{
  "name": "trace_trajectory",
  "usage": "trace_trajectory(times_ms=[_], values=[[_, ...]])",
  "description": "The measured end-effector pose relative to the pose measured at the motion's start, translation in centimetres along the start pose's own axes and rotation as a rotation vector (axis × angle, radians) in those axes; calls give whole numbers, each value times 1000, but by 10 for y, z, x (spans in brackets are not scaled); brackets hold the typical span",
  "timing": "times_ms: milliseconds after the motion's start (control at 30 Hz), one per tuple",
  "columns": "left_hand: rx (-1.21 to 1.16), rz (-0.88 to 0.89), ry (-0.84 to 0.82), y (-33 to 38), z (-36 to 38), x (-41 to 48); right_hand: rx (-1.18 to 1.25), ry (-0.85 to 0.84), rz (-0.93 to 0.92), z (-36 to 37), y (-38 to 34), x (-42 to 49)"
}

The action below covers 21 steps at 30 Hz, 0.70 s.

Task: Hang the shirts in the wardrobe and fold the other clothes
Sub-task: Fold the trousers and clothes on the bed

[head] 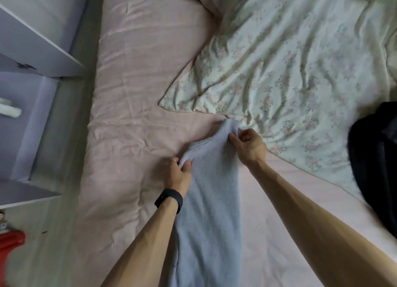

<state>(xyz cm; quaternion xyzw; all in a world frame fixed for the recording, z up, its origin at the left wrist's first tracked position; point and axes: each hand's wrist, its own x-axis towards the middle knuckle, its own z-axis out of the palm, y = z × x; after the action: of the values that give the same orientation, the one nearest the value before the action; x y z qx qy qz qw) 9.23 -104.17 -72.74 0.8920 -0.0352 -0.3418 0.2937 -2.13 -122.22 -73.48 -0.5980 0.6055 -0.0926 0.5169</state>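
The left hand (177, 176), fingers curled, grips the shoulder edge of the pale blue knitted jumper (209, 211), a narrow strip lying on the pink bedsheet (133, 119) with its long axis running straight away from the person. The right hand (249, 146) pinches the ribbed collar (225, 130) at the far end; folding likely brings that end back toward the hem.

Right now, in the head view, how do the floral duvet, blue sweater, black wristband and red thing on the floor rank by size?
1. floral duvet
2. blue sweater
3. black wristband and red thing: they look alike, and the frame edge cuts off the red thing, so unranked.
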Motion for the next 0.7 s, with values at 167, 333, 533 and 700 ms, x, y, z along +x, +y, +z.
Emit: trace_trajectory(times_ms=[167, 333, 533, 700], values=[[598, 688, 319, -2, 4, -16, -112, 119, -307, 7, 13, -29], [948, 1042, 140, -43, 20, -46, -506, 82, -685, 21, 69, -110], [1108, 994, 150, -78, -6, -15, -854, 12, -618, 33, 130, -140], [995, 1028, 184, -90, 8, -70, -787, 89, -539, 38, 129, -170]])
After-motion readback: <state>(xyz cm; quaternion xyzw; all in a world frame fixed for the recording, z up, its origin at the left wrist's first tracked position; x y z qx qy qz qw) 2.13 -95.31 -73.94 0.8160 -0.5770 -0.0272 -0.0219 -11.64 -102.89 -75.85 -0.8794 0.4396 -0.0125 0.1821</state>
